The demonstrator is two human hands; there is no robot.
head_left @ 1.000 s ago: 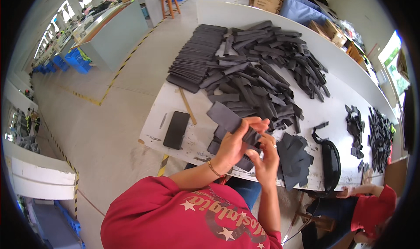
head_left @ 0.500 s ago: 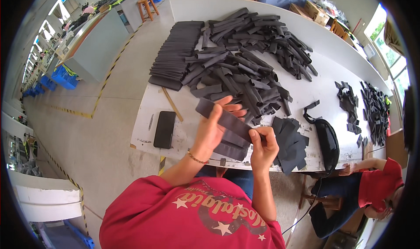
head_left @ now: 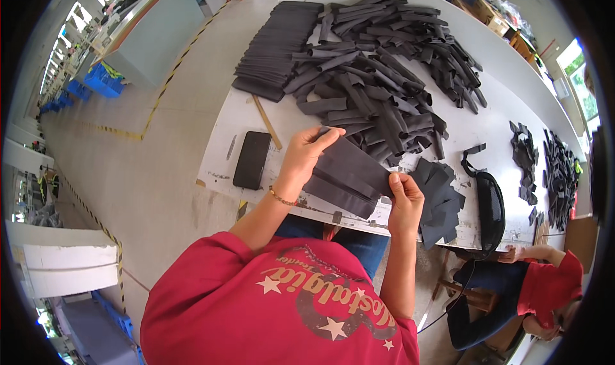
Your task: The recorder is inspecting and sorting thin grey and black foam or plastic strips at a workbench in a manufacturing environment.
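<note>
A dark grey fabric strip (head_left: 356, 162) is stretched between my two hands above the table's near edge. My left hand (head_left: 309, 155) pinches its far left end, with the fingers partly hidden behind the cloth. At the strip's right end my right hand (head_left: 406, 199) grips it between thumb and bent fingers. Just below and behind this piece lie flat dark strips (head_left: 338, 196), partly covered by it. Close to my right hand, a loose stack of flat dark fabric pieces (head_left: 441, 205) overlaps the table edge.
Beyond my hands spreads a big heap of rolled dark strips (head_left: 378, 102), beside a neat row of strips (head_left: 275, 48). A black phone (head_left: 252, 160) and a wooden stick (head_left: 267, 123) lie left. Rightward are a black mesh pouch (head_left: 490, 211) and a seated person (head_left: 551, 282).
The strip, narrow before, now shows a broader face, and my left hand has closed on its end from a more open hold. The whole view has shifted, with the table appearing higher.
</note>
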